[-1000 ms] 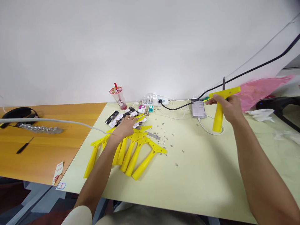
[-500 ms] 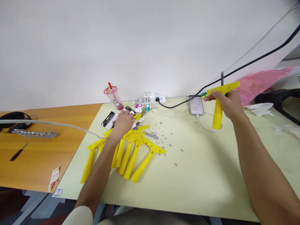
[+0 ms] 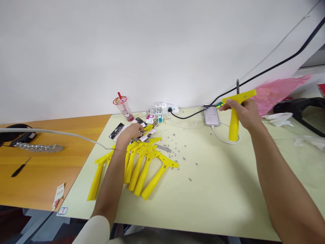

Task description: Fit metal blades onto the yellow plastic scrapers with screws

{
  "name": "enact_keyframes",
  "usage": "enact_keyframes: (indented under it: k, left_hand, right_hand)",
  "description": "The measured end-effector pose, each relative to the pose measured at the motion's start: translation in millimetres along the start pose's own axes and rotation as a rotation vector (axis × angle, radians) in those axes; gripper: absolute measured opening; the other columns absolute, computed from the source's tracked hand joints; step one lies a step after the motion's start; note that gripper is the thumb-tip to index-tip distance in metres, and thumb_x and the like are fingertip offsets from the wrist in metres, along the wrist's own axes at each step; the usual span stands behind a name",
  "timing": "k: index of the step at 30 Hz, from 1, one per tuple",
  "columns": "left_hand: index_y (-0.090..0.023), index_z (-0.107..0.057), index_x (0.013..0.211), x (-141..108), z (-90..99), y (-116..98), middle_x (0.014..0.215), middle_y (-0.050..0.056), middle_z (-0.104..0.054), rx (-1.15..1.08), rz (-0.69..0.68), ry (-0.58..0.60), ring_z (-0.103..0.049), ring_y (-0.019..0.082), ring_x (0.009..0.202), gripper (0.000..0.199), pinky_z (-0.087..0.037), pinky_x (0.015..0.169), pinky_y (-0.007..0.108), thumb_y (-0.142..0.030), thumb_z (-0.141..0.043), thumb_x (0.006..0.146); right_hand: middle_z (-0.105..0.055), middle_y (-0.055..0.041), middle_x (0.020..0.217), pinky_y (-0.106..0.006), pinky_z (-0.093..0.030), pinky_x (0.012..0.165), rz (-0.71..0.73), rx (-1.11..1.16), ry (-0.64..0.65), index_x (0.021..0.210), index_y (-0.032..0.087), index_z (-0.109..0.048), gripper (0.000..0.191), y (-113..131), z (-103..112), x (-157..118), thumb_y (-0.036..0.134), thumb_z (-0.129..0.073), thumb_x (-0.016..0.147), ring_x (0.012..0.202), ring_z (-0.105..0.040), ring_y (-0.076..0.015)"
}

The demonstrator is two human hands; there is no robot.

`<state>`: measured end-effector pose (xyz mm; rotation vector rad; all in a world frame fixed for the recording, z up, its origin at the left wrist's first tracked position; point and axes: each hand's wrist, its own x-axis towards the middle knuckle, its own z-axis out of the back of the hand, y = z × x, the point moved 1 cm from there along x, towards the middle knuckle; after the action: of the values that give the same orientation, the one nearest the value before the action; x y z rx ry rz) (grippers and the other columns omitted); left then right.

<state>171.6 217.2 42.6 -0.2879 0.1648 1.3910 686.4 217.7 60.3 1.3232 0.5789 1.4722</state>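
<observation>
Gripping a yellow T-piece (image 3: 234, 125) where stem meets crossbar, the right hand (image 3: 246, 113) is closed around it, raised over the counter (image 3: 215, 200) with the stem pointing down and the crossbar slightly tilted. A hold this close to the junction appears the steadiest, as the part balances about the palm. A dark shaft (image 3: 238, 87) rises behind the crossbar, and a green-and-yellow handle (image 3: 219, 105) shows beyond the fingers; together they are probably a screwdriver, apparently held in the same hand. The left hand (image 3: 132, 131) lies low at the far end of a heap of yellow frames (image 3: 149, 159), fingers curled, just beside black-and-white cards (image 3: 117, 130) and a small yellow part (image 3: 148, 128); whether it holds anything cannot be told. Small screws (image 3: 175, 144) lie scattered to the right of the heap, between the two hands, where either can reach them.
</observation>
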Motion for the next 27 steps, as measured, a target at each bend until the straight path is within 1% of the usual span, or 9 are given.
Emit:
enact_keyframes:
  k: [3,5,7,9,12,15,19,22,27]
  left_hand:
    - [-0.022,-0.079,0.095,1.2,0.3,2.4,0.102,0.005,-0.082,-0.03,0.004,0.026,-0.075,0.025,0.094,0.019,-0.056,0.08,0.029,-0.026,-0.068,0.08]
    - [-0.022,-0.077,0.091,1.4,0.1,2.9,0.095,0.006,-0.081,-0.051,0.003,0.036,-0.075,0.025,0.088,0.016,-0.056,0.076,0.03,-0.028,-0.067,0.081]
    - [-0.022,-0.076,0.092,1.4,0.6,2.5,0.096,0.007,-0.081,-0.071,-0.001,0.038,-0.074,0.026,0.087,0.017,-0.056,0.075,0.031,-0.031,-0.066,0.082]
    - [-0.022,-0.075,0.094,1.2,2.7,2.0,0.1,0.008,-0.081,-0.09,-0.006,0.032,-0.074,0.027,0.091,0.02,-0.056,0.079,0.032,-0.035,-0.062,0.086]
    - [-0.023,-0.075,0.103,-0.3,8.6,3.3,0.118,0.009,-0.08,-0.123,-0.024,0.022,-0.073,0.027,0.107,0.028,-0.056,0.092,0.032,-0.034,-0.053,0.09]
    - [-0.026,-0.077,0.108,-2.4,13.7,8.4,0.126,0.005,-0.079,-0.154,-0.049,0.071,-0.072,0.026,0.114,0.032,-0.054,0.097,0.029,-0.029,-0.061,0.081]
    - [-0.026,-0.078,0.107,-2.4,15.3,16.2,0.122,0.003,-0.08,-0.174,-0.066,0.141,-0.072,0.026,0.113,0.038,-0.055,0.096,0.028,-0.031,-0.07,0.07]
    - [-0.026,-0.078,0.102,0.8,13.3,18.1,0.118,0.003,-0.081,-0.185,-0.062,0.164,-0.073,0.026,0.11,0.036,-0.055,0.09,0.027,-0.036,-0.074,0.068]
    - [-0.024,-0.074,0.085,4.7,9.2,14.2,0.097,0.004,-0.082,-0.208,-0.043,0.167,-0.073,0.026,0.094,0.027,-0.054,0.076,0.028,-0.045,-0.076,0.07]
  right_hand:
    - [-0.081,-0.0079,0.08,-0.037,-0.061,0.089,0.004,-0.001,-0.001,0.08,0.019,-0.078,0.026,1.1,1.5,0.0,0.04,-0.072,0.093,0.083,-0.075,-0.0235]
    - [-0.081,-0.0078,0.082,-0.038,-0.061,0.091,0.006,-0.004,0.0,0.081,0.019,-0.078,0.026,2.1,2.0,-0.1,0.041,-0.071,0.094,0.085,-0.075,-0.0238]
    - [-0.081,-0.0079,0.082,-0.038,-0.061,0.091,0.009,-0.008,0.0,0.081,0.019,-0.078,0.027,2.7,2.3,0.0,0.042,-0.072,0.094,0.085,-0.075,-0.024]
    - [-0.081,-0.0079,0.083,-0.038,-0.061,0.09,0.007,-0.013,-0.002,0.08,0.019,-0.078,0.029,2.5,2.8,0.3,0.043,-0.072,0.093,0.085,-0.075,-0.0241]
    - [-0.081,-0.0074,0.083,-0.039,-0.061,0.091,0.002,-0.017,-0.004,0.081,0.019,-0.079,0.03,1.0,4.4,0.7,0.045,-0.072,0.093,0.085,-0.076,-0.0241]
    - [-0.081,-0.007,0.083,-0.039,-0.061,0.092,0.005,-0.014,-0.006,0.084,0.019,-0.079,0.03,-0.4,6.2,0.7,0.047,-0.071,0.094,0.086,-0.076,-0.0239]
    - [-0.081,-0.0073,0.083,-0.038,-0.061,0.092,0.004,-0.012,-0.008,0.083,0.019,-0.079,0.03,-0.7,7.3,0.6,0.046,-0.072,0.093,0.084,-0.076,-0.0236]
    - [-0.081,-0.0076,0.084,-0.04,-0.061,0.092,-0.003,-0.016,0.001,0.082,0.019,-0.08,0.03,-0.7,6.8,0.5,0.045,-0.072,0.093,0.084,-0.075,-0.0239]
    - [-0.081,-0.0066,0.083,-0.041,-0.061,0.093,-0.013,-0.017,-0.007,0.082,0.02,-0.079,0.029,-1.4,5.7,0.0,0.046,-0.072,0.092,0.085,-0.076,-0.0253]
